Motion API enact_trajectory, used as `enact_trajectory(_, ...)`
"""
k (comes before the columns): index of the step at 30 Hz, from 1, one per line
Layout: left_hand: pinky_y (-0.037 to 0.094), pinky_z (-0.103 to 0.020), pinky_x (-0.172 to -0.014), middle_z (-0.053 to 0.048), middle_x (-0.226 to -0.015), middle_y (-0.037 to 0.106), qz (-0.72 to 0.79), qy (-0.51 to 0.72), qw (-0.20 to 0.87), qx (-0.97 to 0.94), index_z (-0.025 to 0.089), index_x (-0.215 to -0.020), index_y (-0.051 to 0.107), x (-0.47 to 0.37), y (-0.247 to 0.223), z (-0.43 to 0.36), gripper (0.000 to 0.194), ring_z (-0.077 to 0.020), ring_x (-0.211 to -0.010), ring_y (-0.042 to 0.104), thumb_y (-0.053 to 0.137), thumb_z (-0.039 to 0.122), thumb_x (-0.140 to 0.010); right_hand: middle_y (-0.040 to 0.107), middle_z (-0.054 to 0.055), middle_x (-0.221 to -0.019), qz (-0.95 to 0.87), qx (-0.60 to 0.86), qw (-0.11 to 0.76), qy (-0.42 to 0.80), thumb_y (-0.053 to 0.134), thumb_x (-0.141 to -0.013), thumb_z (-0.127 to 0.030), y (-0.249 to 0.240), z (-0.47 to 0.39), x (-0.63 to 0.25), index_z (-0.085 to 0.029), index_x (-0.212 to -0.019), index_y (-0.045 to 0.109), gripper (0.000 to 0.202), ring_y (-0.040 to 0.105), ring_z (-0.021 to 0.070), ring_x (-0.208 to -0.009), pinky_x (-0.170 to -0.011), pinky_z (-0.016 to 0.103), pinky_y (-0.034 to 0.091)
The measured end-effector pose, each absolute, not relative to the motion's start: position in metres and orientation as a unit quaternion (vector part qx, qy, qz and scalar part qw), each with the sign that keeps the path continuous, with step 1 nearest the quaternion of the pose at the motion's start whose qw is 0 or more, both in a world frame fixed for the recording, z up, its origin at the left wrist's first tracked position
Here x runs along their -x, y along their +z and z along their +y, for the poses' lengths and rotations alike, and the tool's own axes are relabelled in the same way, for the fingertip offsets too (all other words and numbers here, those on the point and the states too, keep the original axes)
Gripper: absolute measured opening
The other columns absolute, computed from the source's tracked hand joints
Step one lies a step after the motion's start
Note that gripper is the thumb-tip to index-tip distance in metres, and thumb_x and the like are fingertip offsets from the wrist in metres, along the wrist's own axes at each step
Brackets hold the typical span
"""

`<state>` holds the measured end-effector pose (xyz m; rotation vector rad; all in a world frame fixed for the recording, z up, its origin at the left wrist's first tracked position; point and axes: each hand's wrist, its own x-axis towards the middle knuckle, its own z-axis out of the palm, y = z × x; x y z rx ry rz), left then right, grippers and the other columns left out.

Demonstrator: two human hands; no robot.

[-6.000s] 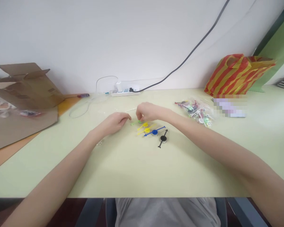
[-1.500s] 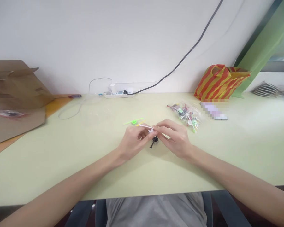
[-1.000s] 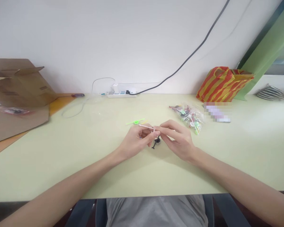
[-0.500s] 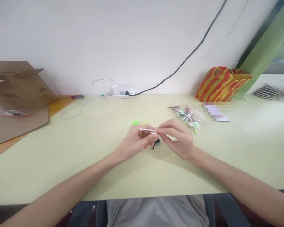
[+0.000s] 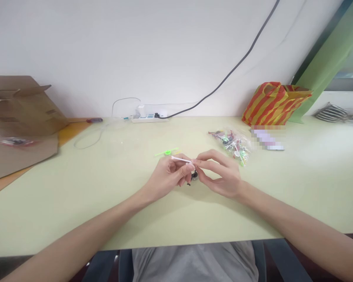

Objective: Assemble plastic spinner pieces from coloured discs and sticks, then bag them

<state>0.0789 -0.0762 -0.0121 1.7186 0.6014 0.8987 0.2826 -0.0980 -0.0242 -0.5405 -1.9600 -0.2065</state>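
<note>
A thin white plastic piece (image 5: 181,159) with a forked end lies between my two hands. My left hand (image 5: 167,174) is closed on it with thumb and fingers. My right hand (image 5: 222,172) pinches the white piece's right end with its fingertips. Just below the fingertips, a small dark round piece (image 5: 194,176) with a black arm shows, partly hidden by the left fingers; whether it is held or lies on the table I cannot tell. Behind my left hand, a bright green plastic piece (image 5: 167,152) with long arms lies on the table.
A clear bag of small coloured parts (image 5: 233,147) lies at the right, near a blurred-out packet (image 5: 267,140). Farther back stand a striped red and yellow bag (image 5: 272,103) and a power strip (image 5: 148,118). A cardboard box (image 5: 26,109) and a screwdriver (image 5: 94,120) are at left.
The white piece has tilted slightly and its round part is now mostly covered by my left thumb. Less of the black arm below shows. Both hands stay together.
</note>
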Motion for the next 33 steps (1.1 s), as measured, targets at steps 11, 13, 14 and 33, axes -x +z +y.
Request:
enact_trajectory(11,0.046,-0.023,-0.060,-0.001,-0.074,0.066,0.249,0.342,0.480,-0.768,0.014,-0.084,0.066,-0.083,-0.002,-0.085,0.034,-0.0099,-0.065,0.064,0.055,0.040,-0.104,0.066,0.009,-0.091,-0.805,0.257,0.526,-0.093,0.070,-0.090,-0.012,-0.027,-0.099,-0.273,-0.019,-0.105,0.063,0.018,0.065,0.0195,-0.080,-0.069,0.034,0.054)
enact_trajectory(13,0.046,-0.023,-0.059,-0.002,-0.075,0.068,0.242,0.343,0.489,-0.765,0.015,-0.089,0.066,-0.082,-0.003,-0.085,0.032,-0.0109,-0.067,0.065,0.054,0.040,-0.104,0.067,0.009,-0.092,-0.805,0.263,0.526,-0.078,0.069,-0.091,-0.011,-0.025,-0.101,-0.274,-0.020,-0.105,0.064,0.018,0.065,0.0195,-0.082,-0.070,0.034,0.054)
enact_trajectory(14,0.046,-0.023,-0.060,-0.002,-0.076,0.068,0.240,0.342,0.486,-0.767,0.014,-0.089,0.067,-0.082,-0.003,-0.084,0.033,-0.0113,-0.068,0.066,0.053,0.041,-0.104,0.067,0.009,-0.093,-0.805,0.266,0.525,-0.070,0.068,-0.091,-0.010,-0.024,-0.101,-0.274,-0.020,-0.105,0.064,0.017,0.066,0.0196,-0.082,-0.071,0.034,0.054)
enact_trajectory(33,0.047,-0.026,-0.066,-0.003,-0.078,0.064,0.263,0.357,0.438,-0.781,0.016,-0.089,0.068,-0.080,-0.006,-0.076,0.039,-0.0126,-0.069,0.059,0.047,0.044,-0.105,0.071,0.003,-0.083,-0.794,0.317,0.518,-0.026,0.067,-0.096,-0.021,-0.017,-0.098,-0.284,-0.022,-0.099,0.066,0.003,0.066,0.0155,-0.073,-0.068,0.032,0.051)
